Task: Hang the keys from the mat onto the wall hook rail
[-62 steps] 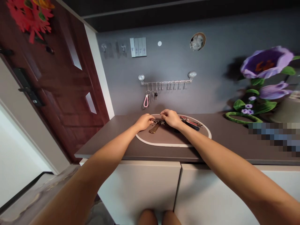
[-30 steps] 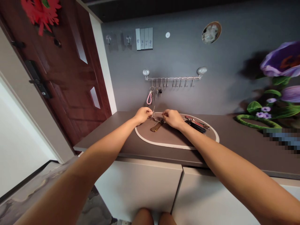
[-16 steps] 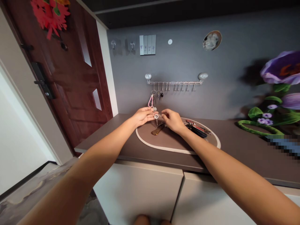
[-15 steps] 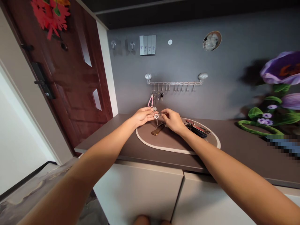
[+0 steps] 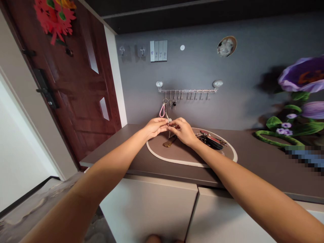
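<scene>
My left hand (image 5: pixel 155 128) is closed, fingertips pinching a small bunch of keys (image 5: pixel 169 120) over the oval mat (image 5: pixel 174 162). From the right, my right hand (image 5: pixel 184 131) meets it, its thumb and fingers pinched on the same keys. Fingers partly hide the bunch. Just behind, keys on rings (image 5: pixel 174 104) and a pink strap (image 5: pixel 162 110) hang at the left end of a clear hook rail (image 5: pixel 188 90). Below my hands a brown fob (image 5: pixel 167 144) lies on the mat. Beside my right wrist rests a pile of keys with black and red holders (image 5: pixel 212 141).
Purple artificial flowers (image 5: pixel 301 76) with a green looped base stand at the right of the dark counter (image 5: pixel 265 162). A switch panel (image 5: pixel 159 51) and two clear hooks are on the grey wall. The dark red door (image 5: pixel 76 84) is at left; a black shelf (image 5: pixel 202 17) overhangs.
My right hand has moved slightly left, and its fingertips now meet the keys at my left fingers. The round tag that showed below the left fingers is now mostly covered.
</scene>
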`<state>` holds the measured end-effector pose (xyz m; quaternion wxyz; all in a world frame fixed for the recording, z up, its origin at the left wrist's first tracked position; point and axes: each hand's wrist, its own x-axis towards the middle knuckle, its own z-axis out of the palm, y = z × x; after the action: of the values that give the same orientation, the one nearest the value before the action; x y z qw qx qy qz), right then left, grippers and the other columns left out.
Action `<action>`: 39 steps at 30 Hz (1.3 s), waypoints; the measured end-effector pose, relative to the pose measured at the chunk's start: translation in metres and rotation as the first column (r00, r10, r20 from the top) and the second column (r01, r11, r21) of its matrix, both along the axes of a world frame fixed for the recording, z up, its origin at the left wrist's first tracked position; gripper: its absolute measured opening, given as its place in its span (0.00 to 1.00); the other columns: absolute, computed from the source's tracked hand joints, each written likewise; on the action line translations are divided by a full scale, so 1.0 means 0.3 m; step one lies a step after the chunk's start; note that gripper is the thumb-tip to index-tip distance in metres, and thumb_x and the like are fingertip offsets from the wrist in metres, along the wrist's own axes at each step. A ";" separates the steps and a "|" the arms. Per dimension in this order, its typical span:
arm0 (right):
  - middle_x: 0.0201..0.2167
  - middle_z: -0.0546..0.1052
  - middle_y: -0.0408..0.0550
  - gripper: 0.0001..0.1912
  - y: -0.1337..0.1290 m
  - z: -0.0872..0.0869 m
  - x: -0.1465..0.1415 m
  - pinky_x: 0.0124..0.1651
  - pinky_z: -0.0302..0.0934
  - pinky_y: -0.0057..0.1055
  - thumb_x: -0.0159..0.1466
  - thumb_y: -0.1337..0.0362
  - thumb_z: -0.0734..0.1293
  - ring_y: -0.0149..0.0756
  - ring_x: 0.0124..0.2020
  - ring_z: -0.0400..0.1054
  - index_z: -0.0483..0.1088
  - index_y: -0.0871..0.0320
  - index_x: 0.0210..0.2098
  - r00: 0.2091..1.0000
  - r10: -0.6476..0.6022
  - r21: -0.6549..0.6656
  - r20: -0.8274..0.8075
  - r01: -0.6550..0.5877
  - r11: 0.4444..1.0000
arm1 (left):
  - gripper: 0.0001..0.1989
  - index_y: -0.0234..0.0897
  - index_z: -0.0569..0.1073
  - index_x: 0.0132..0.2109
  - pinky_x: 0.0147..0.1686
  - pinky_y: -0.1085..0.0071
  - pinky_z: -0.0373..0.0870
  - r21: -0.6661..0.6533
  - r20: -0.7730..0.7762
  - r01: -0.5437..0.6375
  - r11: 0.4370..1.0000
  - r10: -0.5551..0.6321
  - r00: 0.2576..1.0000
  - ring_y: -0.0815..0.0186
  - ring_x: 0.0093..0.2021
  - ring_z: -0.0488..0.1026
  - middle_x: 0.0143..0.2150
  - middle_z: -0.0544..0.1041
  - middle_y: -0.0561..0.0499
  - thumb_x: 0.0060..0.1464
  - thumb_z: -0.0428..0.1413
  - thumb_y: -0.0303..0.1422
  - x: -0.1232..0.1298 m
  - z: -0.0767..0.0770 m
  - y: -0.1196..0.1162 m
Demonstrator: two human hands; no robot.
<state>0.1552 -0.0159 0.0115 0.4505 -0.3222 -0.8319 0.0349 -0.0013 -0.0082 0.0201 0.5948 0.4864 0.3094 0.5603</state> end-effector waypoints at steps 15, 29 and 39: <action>0.30 0.71 0.47 0.07 -0.003 0.018 0.012 0.41 0.57 0.29 0.57 0.64 0.61 0.33 0.35 0.64 0.70 0.59 0.29 0.983 -0.131 -0.019 -0.131 0.129 0.991 | 0.03 0.26 0.69 0.31 0.44 0.59 0.69 -0.041 0.106 0.009 0.999 -0.004 0.994 0.62 0.35 0.75 0.30 0.76 0.42 0.49 0.51 0.19 0.002 -0.001 -0.002; 0.30 0.72 0.45 0.10 0.034 0.001 0.019 0.41 0.58 0.29 0.57 0.58 0.59 0.31 0.33 0.65 0.66 0.59 0.31 0.943 -0.032 -0.201 -0.330 -0.037 0.979 | 0.08 0.30 0.71 0.34 0.42 0.60 0.70 -0.208 -0.112 0.229 0.951 -0.256 0.960 0.61 0.35 0.74 0.32 0.75 0.44 0.48 0.56 0.32 0.000 -0.031 -0.001; 0.30 0.72 0.46 0.15 0.039 0.003 0.025 0.43 0.59 0.31 0.55 0.53 0.61 0.31 0.34 0.66 0.63 0.59 0.30 0.850 0.031 -0.292 -0.525 -0.214 0.932 | 0.07 0.32 0.67 0.29 0.27 0.75 0.66 0.026 -0.417 -0.054 0.998 0.060 0.907 0.74 0.23 0.69 0.27 0.72 0.50 0.49 0.53 0.33 0.027 -0.039 -0.012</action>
<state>0.1628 -0.0042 0.0123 0.5895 -0.3193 -0.6825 0.2912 0.0067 -0.0118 0.0083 0.4947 0.5899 0.4396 0.4627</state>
